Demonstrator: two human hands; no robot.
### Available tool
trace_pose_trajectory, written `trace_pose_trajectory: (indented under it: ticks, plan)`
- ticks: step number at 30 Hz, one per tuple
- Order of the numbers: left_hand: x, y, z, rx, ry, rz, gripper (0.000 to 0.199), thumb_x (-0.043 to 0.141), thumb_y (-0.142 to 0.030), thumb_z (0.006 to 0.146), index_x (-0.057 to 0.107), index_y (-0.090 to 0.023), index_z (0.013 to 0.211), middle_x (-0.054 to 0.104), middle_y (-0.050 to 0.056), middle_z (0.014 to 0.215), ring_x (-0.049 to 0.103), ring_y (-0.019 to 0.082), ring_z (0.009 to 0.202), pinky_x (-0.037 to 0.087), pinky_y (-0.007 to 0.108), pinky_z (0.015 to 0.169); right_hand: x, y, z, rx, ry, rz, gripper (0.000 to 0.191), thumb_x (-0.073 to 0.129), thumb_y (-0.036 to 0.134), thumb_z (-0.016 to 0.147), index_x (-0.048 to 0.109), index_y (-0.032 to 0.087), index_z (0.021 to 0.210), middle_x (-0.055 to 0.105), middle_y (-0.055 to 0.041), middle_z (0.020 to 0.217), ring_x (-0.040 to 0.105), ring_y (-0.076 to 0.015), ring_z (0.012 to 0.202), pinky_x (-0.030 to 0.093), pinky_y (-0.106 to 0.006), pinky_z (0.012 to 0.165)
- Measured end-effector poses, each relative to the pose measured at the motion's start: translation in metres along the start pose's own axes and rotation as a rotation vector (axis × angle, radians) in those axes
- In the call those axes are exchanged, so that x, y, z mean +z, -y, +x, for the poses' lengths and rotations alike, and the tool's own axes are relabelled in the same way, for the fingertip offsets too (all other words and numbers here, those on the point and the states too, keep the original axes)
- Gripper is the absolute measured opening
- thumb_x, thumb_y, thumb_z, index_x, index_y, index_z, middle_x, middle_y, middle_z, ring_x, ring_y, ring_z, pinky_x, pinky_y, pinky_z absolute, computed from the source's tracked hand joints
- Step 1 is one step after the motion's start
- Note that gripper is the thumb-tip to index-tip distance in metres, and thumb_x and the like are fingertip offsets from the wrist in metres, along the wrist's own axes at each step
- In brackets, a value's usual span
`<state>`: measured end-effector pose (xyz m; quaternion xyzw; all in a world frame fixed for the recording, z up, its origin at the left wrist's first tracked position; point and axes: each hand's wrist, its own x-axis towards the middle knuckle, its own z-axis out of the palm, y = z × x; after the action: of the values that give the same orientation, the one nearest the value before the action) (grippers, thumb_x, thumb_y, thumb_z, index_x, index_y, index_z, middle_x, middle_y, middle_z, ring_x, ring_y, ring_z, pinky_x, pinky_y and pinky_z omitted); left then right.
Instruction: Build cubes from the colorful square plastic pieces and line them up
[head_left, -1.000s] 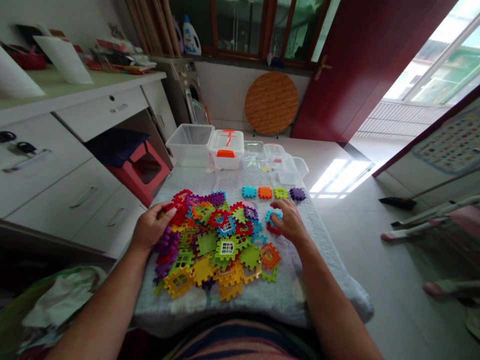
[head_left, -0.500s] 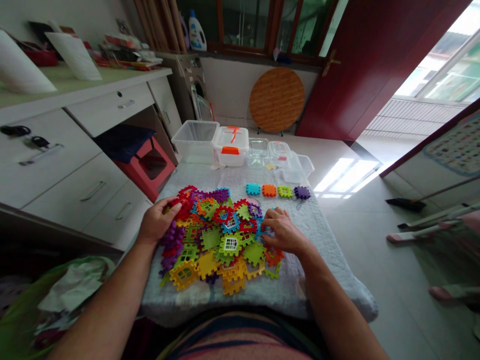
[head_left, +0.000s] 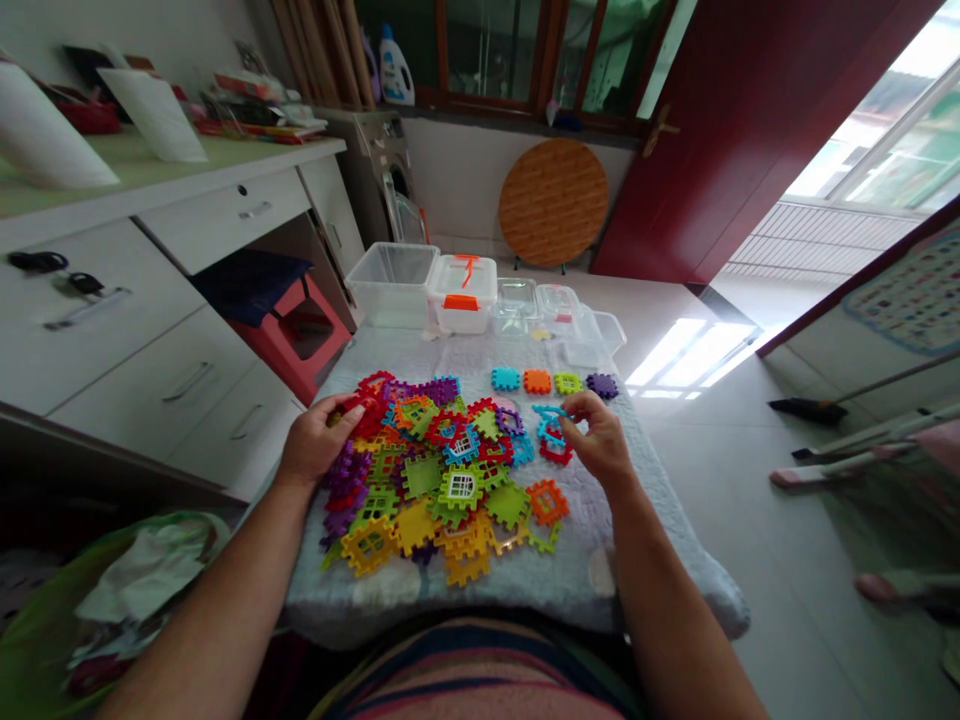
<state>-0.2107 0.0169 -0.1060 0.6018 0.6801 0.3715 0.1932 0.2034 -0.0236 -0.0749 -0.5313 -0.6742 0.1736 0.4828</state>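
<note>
A heap of interlocking plastic building tiles (head_left: 421, 478) in red, green, yellow, purple, orange and blue covers the middle of the cloth-covered table. At the heap's left edge, my left hand (head_left: 319, 440) is closed around some tiles, mostly red, with a bit of yellow-green showing by the fingers. To the right of the heap, my right hand (head_left: 598, 440) pinches a blue tile (head_left: 550, 412) by its right end, tilted above the cloth. Under it lie another blue piece and a red tile (head_left: 556, 453). Beyond, a row of single tiles runs blue (head_left: 505, 379), orange (head_left: 537, 381), green (head_left: 568, 384) and purple (head_left: 602, 386).
Along the table's far edge stand an open clear bin (head_left: 392, 285), a lidded box with orange clasps (head_left: 463, 293) and smaller clear containers (head_left: 516, 303). White drawers (head_left: 150, 340) and a red stool (head_left: 304, 335) are to the left. The tablecloth (head_left: 652, 540) extends right.
My right hand has moved right and slightly away from the heap, lifting the blue tile. An orange tile and a red tile it covered now show. The left hand stays put.
</note>
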Motion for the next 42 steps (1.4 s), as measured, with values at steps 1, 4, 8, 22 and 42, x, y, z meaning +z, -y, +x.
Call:
trace_pose_trajectory:
  ticks: [1, 4, 8, 22, 42]
  plan:
    - [0.000, -0.001, 0.000, -0.003, 0.001, 0.000, 0.051, 0.056, -0.056, 0.075, 0.069, -0.018, 0.108, 0.072, 0.006, 0.108, 0.066, 0.026, 0.102, 0.048, 0.035, 0.098, -0.001, -0.001, 0.000, -0.009, -0.053, -0.040, 0.009, 0.057, 0.016, 0.074, 0.052, 0.023, 0.078, 0.056, 0.0000, 0.081, 0.053, -0.0167, 0.077, 0.043, -0.030, 0.070]
    - [-0.001, -0.003, -0.001, -0.015, 0.006, 0.008, 0.052, 0.056, -0.056, 0.075, 0.069, -0.018, 0.108, 0.072, 0.007, 0.109, 0.066, 0.026, 0.102, 0.048, 0.037, 0.099, -0.004, -0.005, -0.001, -0.031, -0.020, -0.212, 0.011, 0.056, 0.014, 0.071, 0.053, 0.022, 0.077, 0.055, -0.0023, 0.087, 0.052, -0.0203, 0.088, 0.042, -0.035, 0.080]
    - [-0.001, -0.005, -0.001, -0.007, 0.000, 0.015, 0.049, 0.057, -0.054, 0.076, 0.070, -0.019, 0.108, 0.072, 0.007, 0.109, 0.066, 0.026, 0.100, 0.048, 0.037, 0.098, -0.006, -0.009, -0.005, -0.020, 0.281, -0.313, 0.015, 0.062, 0.019, 0.070, 0.054, 0.022, 0.082, 0.056, -0.0042, 0.099, 0.051, -0.0229, 0.098, 0.040, -0.040, 0.092]
    - [-0.001, -0.005, -0.001, -0.019, -0.006, 0.025, 0.049, 0.056, -0.056, 0.075, 0.070, -0.020, 0.105, 0.073, 0.005, 0.104, 0.066, 0.026, 0.097, 0.050, 0.035, 0.095, 0.004, -0.020, -0.004, 0.106, 0.397, -0.394, 0.051, 0.062, 0.029, 0.077, 0.055, 0.020, 0.127, 0.059, -0.0102, 0.121, 0.049, -0.0285, 0.116, 0.037, -0.046, 0.102]
    - [-0.001, -0.002, 0.000, -0.005, -0.007, 0.011, 0.046, 0.057, -0.055, 0.076, 0.069, -0.021, 0.105, 0.072, 0.005, 0.109, 0.065, 0.027, 0.104, 0.048, 0.038, 0.099, -0.002, -0.026, -0.008, 0.157, 0.384, -0.448, 0.046, 0.068, 0.033, 0.072, 0.060, 0.022, 0.116, 0.055, -0.0069, 0.109, 0.051, -0.0261, 0.106, 0.040, -0.043, 0.097]
